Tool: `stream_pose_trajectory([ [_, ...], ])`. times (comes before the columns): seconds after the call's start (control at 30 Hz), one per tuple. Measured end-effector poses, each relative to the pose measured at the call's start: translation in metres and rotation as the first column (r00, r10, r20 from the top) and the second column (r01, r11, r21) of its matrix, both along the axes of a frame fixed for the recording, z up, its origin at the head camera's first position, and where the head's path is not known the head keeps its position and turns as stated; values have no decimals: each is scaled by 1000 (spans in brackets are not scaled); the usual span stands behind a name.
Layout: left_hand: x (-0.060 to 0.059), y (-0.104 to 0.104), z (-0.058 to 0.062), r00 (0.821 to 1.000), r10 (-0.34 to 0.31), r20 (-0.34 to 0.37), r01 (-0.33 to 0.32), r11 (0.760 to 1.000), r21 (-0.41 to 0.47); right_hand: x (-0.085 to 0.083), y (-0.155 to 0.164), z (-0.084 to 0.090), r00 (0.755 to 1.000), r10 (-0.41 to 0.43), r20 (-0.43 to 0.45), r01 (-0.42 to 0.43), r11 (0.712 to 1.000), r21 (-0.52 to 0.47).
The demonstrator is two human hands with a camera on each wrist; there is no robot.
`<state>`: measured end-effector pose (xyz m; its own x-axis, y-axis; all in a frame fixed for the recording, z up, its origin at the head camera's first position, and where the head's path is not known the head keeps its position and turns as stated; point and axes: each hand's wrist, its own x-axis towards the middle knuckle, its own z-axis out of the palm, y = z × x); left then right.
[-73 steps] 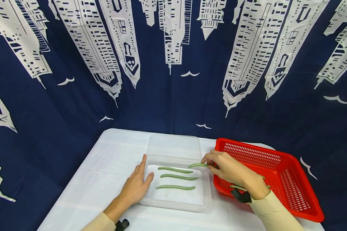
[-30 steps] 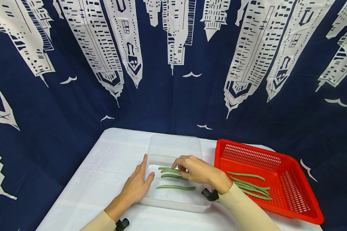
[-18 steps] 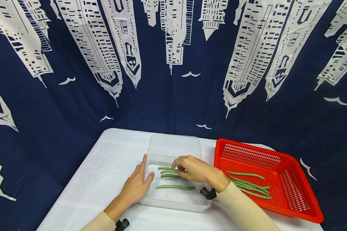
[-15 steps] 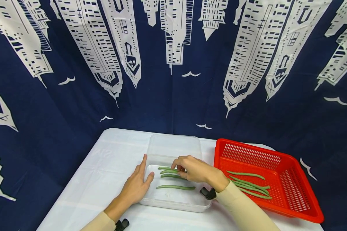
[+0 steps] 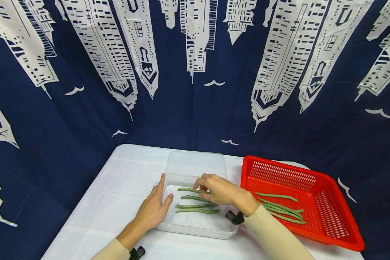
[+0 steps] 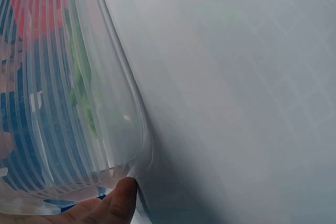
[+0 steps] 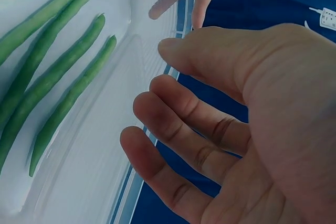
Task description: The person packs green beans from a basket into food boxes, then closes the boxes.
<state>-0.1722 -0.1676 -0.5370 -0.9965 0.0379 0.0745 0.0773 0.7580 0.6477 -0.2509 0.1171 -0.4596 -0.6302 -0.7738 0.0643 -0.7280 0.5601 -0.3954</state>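
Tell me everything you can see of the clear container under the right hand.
The clear container is a shallow, rectangular, open-topped box with rounded corners, apparently plastic; fine parallel lines show on it in the left wrist view. It stands upright on the white-covered table, left of the red basket. Four green beans lie inside, the nearest two close together. The left hand touches its left edge; the right hand is over it, though whether that hand touches it is unclear.

A navy cloth point(image 5: 182, 115) hangs behind the desk point(image 5: 130, 177), which spreads white toward six o'clock. White printed towers point(image 5: 196, 47) point downward at ten, twelve and two (the whole skyline is upside down, I see), with a little white gull shape point(image 5: 214, 83) near one.
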Motion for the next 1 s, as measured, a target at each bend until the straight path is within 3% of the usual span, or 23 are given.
stream_pose_trajectory([
  [0.63, 2, 2, 2, 1000, -9, -3, 9, 1000, -6, 5, 29, 15, 998, -48, -36, 48, 999, -17],
  [1.0, 2, 2, 2, 1000, 2, -5, -2, 1000, -10, 2, 73, 22, 990, -115, -82, 111, 992, -55],
])
